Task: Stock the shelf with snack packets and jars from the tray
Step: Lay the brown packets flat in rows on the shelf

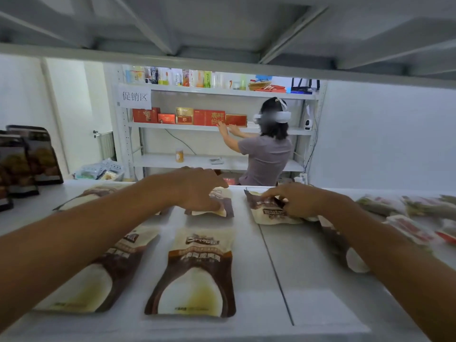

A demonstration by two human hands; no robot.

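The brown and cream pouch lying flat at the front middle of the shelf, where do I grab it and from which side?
Probably the near edge of the pouch, reaching in from the front: it lies flat with that wide end toward you, and bare shelf to its right leaves room for fingers.

person | left hand: bare | right hand: bare | left forearm: bare to frame edge | right forearm: bare to frame edge

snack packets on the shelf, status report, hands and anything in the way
Left hand grips back-middle packet. Right hand pinches back-right packet. Both packets down on shelf. Nothing blocking.
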